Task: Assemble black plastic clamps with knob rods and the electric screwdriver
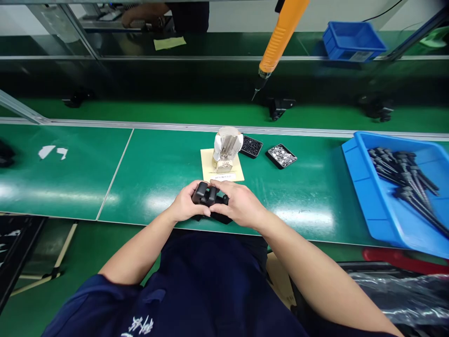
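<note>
A black plastic part point(210, 195) with rounded lugs is held between both hands near the bench's front edge. My left hand point(185, 202) is closed round its left side, thumb along the front. My right hand point(240, 202) grips the right side, its thumb close to the left one. The hands cover much of the part's underside. Just beyond them a taped, whitish fixture point(227, 147) stands on a yellowish base point(206, 164). Beside it lie a small tray of black screws point(250, 146) and a small tray of silvery hardware point(281, 156).
An orange electric screwdriver point(277, 47) hangs above the bench, bit downward. At right, a blue bin point(380, 206) holds several black flexible stalks point(409, 175). White scraps point(46, 151) lie at left. Black parts point(279, 107) and a smaller blue bin point(352, 40) are beyond the metal rail point(168, 126).
</note>
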The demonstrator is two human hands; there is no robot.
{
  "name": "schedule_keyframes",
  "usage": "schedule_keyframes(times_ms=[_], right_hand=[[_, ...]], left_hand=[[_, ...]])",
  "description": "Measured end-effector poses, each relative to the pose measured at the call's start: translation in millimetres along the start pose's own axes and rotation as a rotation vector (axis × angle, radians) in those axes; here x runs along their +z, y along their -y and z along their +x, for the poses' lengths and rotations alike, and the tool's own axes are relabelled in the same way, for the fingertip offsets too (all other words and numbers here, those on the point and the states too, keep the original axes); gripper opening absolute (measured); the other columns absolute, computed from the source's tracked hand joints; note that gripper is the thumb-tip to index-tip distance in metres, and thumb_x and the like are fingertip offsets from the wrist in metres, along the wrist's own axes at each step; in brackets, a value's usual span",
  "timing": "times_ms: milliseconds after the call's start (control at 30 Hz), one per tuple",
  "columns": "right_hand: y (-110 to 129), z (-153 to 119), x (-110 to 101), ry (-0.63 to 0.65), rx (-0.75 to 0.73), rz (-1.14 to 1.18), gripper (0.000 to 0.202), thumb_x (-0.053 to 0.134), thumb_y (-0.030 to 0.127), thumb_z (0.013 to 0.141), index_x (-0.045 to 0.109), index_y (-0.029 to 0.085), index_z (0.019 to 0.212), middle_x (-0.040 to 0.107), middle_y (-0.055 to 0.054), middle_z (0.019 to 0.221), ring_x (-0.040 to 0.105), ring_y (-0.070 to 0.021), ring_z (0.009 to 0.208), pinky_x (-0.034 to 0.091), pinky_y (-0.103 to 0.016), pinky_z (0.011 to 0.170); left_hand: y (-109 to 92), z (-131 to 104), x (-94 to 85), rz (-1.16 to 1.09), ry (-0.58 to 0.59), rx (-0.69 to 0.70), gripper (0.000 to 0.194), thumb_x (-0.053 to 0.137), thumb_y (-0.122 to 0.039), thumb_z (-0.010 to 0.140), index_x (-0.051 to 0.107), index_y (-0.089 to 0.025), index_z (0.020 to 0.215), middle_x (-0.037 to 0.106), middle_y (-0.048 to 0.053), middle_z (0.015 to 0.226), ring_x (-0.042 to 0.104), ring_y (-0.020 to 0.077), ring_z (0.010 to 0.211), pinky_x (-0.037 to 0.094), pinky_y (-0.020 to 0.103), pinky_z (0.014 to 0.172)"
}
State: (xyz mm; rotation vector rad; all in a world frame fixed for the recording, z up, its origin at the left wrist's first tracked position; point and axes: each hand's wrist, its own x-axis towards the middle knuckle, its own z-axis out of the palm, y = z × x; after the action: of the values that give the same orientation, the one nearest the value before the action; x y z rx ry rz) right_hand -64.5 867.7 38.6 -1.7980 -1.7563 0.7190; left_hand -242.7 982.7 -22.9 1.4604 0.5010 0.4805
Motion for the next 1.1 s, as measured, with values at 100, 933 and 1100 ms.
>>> schedule_keyframes(times_ms=[100,933,1100], right_hand=[[7,-2,8,0.016,0.027,0.008,0.06,0.073,0.035,0.087,0.055,0.024,0.144,0.065,-0.011,0.133,0.063,-0.0295,0.12,0.051,-0.045,0.1],[-25,-51,3,-0.967,0.239,0.896,0.037,0.068,0.056,0.09,0.054,0.023,0.101,0.06,0.003,0.081,0.057,-0.0076,0.059,0.049,-0.023,0.059],[-27,-54,7,-0.972,0.229,0.869,0.034,0.064,0.054,0.093,0.052,0.024,0.103,0.059,0.003,0.083,0.056,-0.0081,0.06,0.048,-0.023,0.061]], left_hand=[[-12,0,-5.3,0.051,0.069,-0.04,0.077,0.097,-0.035,0.051,0.066,-0.016,0.119,0.069,0.008,0.111,0.063,0.0225,0.102,0.048,0.031,0.093],[4,-10,-27.0,-0.55,-0.426,-0.146,0.061,0.091,-0.045,0.054,0.067,-0.018,0.104,0.07,0.006,0.099,0.071,0.0233,0.084,0.063,0.036,0.069],[2,-9,-24.7,-0.513,-0.424,-0.116,0.06,0.088,-0.044,0.058,0.064,-0.018,0.107,0.07,0.005,0.098,0.071,0.0224,0.083,0.063,0.034,0.069]])
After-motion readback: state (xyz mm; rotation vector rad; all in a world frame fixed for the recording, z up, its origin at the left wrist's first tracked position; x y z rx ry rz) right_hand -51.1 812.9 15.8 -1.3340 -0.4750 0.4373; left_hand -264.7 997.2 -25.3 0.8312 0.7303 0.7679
